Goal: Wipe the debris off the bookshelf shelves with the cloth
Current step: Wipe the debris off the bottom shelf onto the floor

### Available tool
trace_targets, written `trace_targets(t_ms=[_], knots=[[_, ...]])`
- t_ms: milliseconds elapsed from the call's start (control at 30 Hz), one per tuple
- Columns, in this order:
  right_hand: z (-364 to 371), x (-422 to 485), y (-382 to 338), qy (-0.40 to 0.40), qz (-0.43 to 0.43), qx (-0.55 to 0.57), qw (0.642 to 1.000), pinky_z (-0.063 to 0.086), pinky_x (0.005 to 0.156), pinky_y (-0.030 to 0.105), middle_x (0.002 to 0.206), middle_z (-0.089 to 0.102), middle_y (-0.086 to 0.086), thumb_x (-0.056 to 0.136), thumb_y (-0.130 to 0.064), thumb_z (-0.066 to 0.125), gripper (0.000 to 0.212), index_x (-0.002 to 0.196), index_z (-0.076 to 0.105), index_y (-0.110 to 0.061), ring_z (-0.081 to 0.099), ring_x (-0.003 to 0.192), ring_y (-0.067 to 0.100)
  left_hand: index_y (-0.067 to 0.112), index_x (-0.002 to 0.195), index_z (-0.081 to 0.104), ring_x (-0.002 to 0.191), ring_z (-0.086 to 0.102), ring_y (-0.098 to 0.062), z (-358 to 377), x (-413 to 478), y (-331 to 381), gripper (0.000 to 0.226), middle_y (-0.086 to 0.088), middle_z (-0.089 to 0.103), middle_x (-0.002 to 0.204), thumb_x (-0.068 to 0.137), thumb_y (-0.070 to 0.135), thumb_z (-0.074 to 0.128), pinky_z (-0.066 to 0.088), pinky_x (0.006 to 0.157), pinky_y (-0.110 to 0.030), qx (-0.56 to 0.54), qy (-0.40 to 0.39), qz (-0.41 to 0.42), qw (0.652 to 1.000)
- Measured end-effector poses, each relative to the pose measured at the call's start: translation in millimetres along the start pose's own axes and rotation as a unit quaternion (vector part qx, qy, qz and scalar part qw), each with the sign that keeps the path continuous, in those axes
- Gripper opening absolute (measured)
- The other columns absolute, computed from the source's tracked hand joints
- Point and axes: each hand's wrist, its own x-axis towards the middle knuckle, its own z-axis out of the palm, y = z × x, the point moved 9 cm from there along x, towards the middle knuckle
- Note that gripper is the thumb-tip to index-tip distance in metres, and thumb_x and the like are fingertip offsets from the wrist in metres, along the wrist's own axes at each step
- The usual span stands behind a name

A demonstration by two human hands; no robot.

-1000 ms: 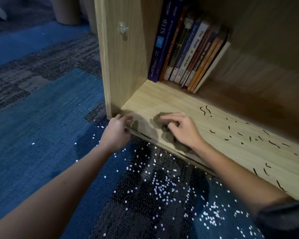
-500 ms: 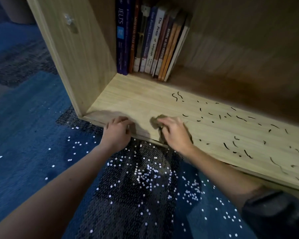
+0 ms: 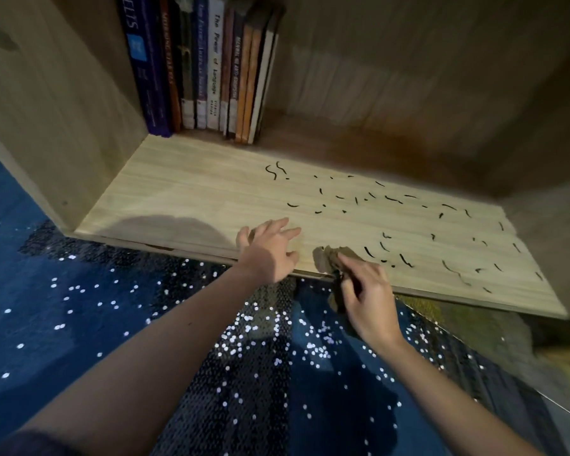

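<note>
So the right hand (image 3: 366, 291) is gripping a crumpled brownish cloth (image 3: 326, 258), fingers curled round it. The wad sits right on the front lip of the light wood-grain bottom shelf (image 3: 195, 199), roughly mid-width. The left hand (image 3: 270, 250) is open, fingers spread and resting on the shelf edge just beside the cloth, which looks like a brace to me. The thin black curly strands of debris (image 3: 369, 252) are scattered over the middle and right part of the board, and the nearest ones lie just to the right of the cloth. A row of upright paperback books (image 3: 211, 67) stands at the back left corner, well apart from the mess.

My take on doing this pass well: flatten the cloth out a bit so more of it touches the wood, since a tight wad will probably skip over wispy strands. Reach to the back of the scatter and pull forward in overlapping strokes, working rightward. That way everything gets herded to the front lip instead of shoved into the back corner or against the right wall. Light, even pressure — those strands look like they'd roll or cling rather than slide. The patterned blue carpet (image 3: 63, 357) below has small white specks (image 3: 234, 352) on it, and whatever goes over the edge lands there too, so cupping the free hand under the lip would catch it.
</note>
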Motion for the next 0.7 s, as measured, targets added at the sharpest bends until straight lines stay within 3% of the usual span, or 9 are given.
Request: trace_targets(t_ms=[200,400,533,700], knots=[[32,35,-4,-0.098,-0.036,-0.131,0.986,0.045,0.096,0.04,0.137,0.05,0.008,0.092,-0.008,0.047,0.042,0.134,0.046,-0.009,0.045,0.118,0.026,0.04,0.148,0.006,0.144,-0.013,-0.019,31,16,7,0.067,0.008,-0.014,0.157,0.092,0.058,0.038,-0.01,0.111,-0.054,0.029,-0.072,-0.023,0.997],[15,7,9,-0.079,-0.036,-0.114,0.99,0.053,0.082,0.045,0.12,0.063,0.008,0.081,0.007,0.058,0.041,0.119,0.061,-0.006,0.055,0.1,0.027,0.041,0.148,-0.003,0.141,-0.022,-0.02,38,18,3,0.071,0.008,-0.023,0.154,0.092,0.06,0.036,-0.013,0.109,-0.055,0.044,-0.081,-0.02,0.996],[25,53,3,-0.128,-0.049,-0.163,0.977,0.048,0.086,0.041,0.127,0.059,0.009,0.088,0.003,0.048,0.039,0.124,0.057,-0.008,0.048,0.105,0.028,0.039,0.148,-0.006,0.142,-0.022,-0.023,39,20,4,0.072,0.005,-0.023,0.154,0.092,0.061,0.034,-0.012,0.109,-0.056,0.059,-0.077,-0.017,0.995],[17,-4,0,-0.11,-0.04,-0.138,0.983,0.053,0.08,0.046,0.124,0.06,0.01,0.076,0.012,0.058,0.049,0.121,0.06,-0.007,0.053,0.1,0.03,0.038,0.148,-0.005,0.14,-0.025,-0.024,40,20,4,0.069,0.004,-0.025,0.154,0.095,0.053,0.037,-0.015,0.108,-0.056,0.04,-0.088,-0.009,0.995]])
